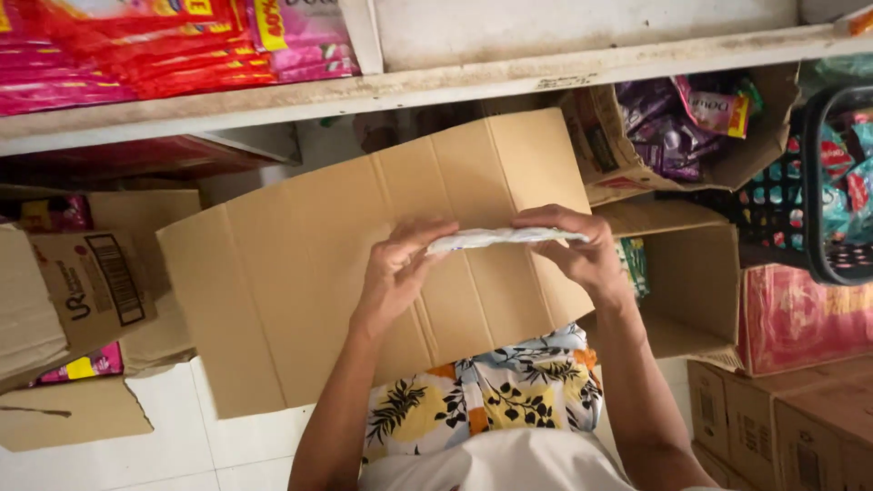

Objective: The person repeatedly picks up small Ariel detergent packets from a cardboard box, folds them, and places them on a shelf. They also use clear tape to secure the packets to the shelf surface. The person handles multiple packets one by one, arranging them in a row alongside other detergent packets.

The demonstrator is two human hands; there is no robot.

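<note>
Both of my hands hold a thin, flat white packet [505,238] edge-on in front of me. My left hand [396,268] pinches its left end and my right hand [582,245] grips its right end. Behind the packet a large flattened brown cardboard sheet [300,273] leans over my lap, tilted up toward the right. My knee in flower-patterned cloth [482,395] shows below it.
A white shelf board [436,86] runs across the top, with red and pink packets [164,45] above it. Open cardboard boxes stand at left [82,282] and right [691,282]. One box holds purple sachets [673,127]. A black basket [827,191] is at far right, closed cartons [791,427] below.
</note>
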